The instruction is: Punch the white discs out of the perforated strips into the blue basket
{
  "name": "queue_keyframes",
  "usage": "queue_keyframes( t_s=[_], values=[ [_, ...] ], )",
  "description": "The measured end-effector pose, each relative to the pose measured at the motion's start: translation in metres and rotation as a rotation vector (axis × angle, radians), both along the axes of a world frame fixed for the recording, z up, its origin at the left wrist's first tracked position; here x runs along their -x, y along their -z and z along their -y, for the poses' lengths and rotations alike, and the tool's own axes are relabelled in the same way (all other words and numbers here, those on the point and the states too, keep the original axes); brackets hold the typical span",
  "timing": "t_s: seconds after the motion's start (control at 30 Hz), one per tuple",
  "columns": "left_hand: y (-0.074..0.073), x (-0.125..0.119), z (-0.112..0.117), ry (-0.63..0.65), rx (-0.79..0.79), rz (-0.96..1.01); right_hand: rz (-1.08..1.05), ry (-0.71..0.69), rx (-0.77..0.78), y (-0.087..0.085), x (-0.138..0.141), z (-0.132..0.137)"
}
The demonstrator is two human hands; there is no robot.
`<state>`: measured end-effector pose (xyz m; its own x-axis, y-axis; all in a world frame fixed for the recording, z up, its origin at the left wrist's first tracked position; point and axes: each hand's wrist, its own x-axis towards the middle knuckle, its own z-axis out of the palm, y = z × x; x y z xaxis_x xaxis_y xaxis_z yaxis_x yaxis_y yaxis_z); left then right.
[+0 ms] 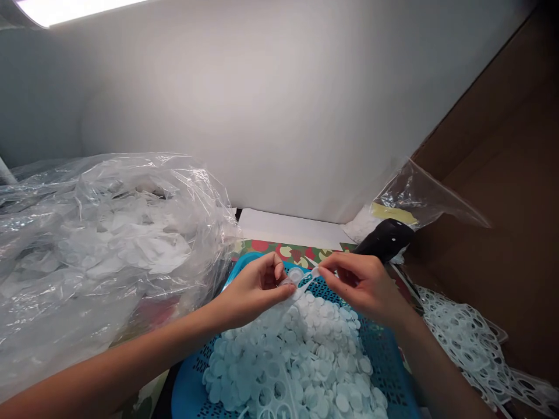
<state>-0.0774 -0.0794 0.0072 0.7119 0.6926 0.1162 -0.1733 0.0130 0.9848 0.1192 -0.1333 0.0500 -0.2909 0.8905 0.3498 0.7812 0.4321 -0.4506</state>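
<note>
Above a blue basket [186,384] my two hands hold a small translucent white plastic piece with round parts [296,274] between them. My left hand [257,291] pinches its left side between thumb and fingers. With thumb and forefinger, my right hand [364,282] grips the piece's right end, where a narrow strip looks stretched. Below lies a heap of small white plastic discs [323,349]. A plastic frame with round holes [275,396] rests on the heap at the near side. Whether the held piece is such a frame, I cannot tell.
A large clear plastic bag [109,233] of white pieces fills the left. Several holed plastic frames [467,343] are piled at the right beside a brown cardboard wall [502,174]. A black object [386,238] and a small clear bag [419,192] sit behind my right hand.
</note>
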Motion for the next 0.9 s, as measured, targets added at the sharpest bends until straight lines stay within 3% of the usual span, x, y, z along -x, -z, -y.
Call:
queue_keyframes(
  t_s=[0.4,0.6,0.73,0.9],
  values=[
    [0.003,0.002,-0.002,-0.044,0.002,-0.026,-0.023,0.336,-0.31,-0.008,-0.008,0.003],
    [0.003,0.002,0.0,-0.029,-0.029,-0.057,0.196,0.068,-0.137,-0.003,0.007,0.009],
    [0.002,0.003,0.003,-0.046,-0.151,-0.081,0.257,-0.001,-0.106,0.007,0.019,0.01],
    [-0.001,0.005,0.007,-0.056,-0.296,-0.131,0.223,-0.067,0.026,0.007,0.018,0.011]
  ],
)
